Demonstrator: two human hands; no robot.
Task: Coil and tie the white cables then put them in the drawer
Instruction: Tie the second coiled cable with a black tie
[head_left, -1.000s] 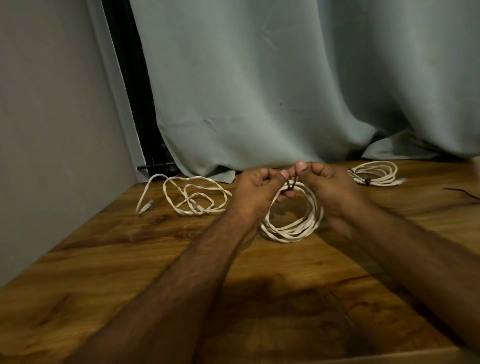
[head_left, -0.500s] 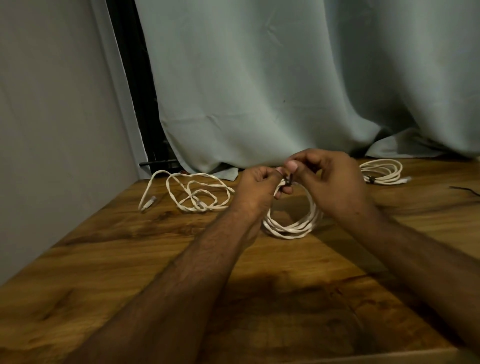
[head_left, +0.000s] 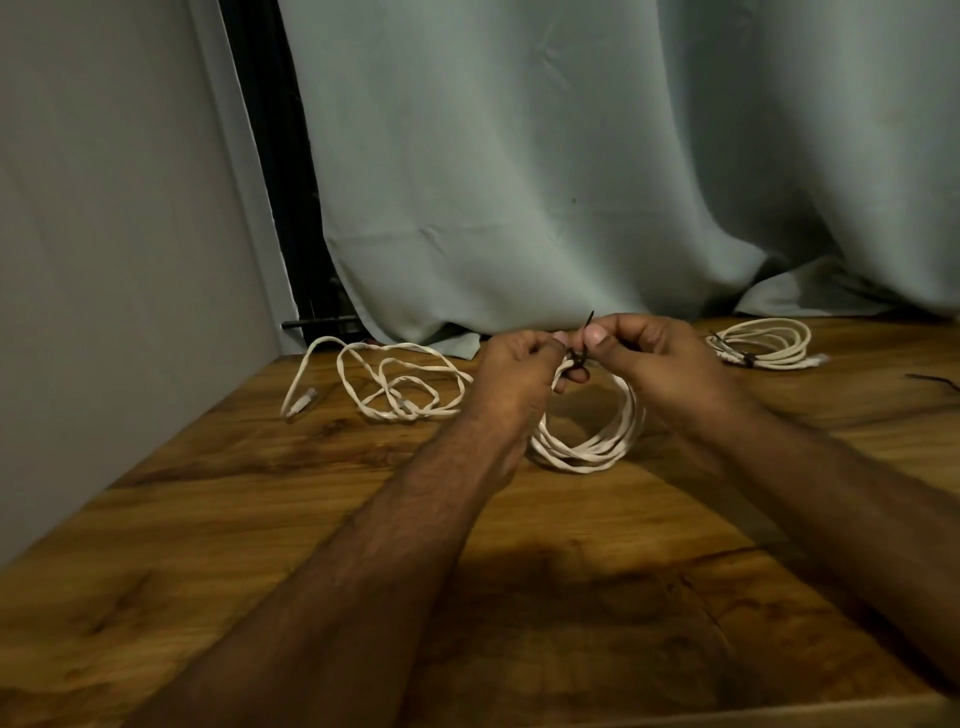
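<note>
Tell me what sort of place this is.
Probably a room at home: a wooden table pushed into a corner, a plain wall, and a pale curtain draping onto the tabletop.

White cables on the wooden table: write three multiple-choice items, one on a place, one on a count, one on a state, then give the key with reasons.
1. Where does the loose, uncoiled cable lie?
A. left of the hands
B. right of the hands
C. on the curtain

2. How many white cables are in view?
A. one
B. two
C. three

3. What state is the coil between the hands in?
A. lying untouched
B. held while a dark tie is worked round it
C. unwound flat

Key: 1 A, it sprawls beyond the left hand. 2 C, loose cable, held coil, tied coil. 3 B, the right hand pinches the tie at the coil's top.
</note>
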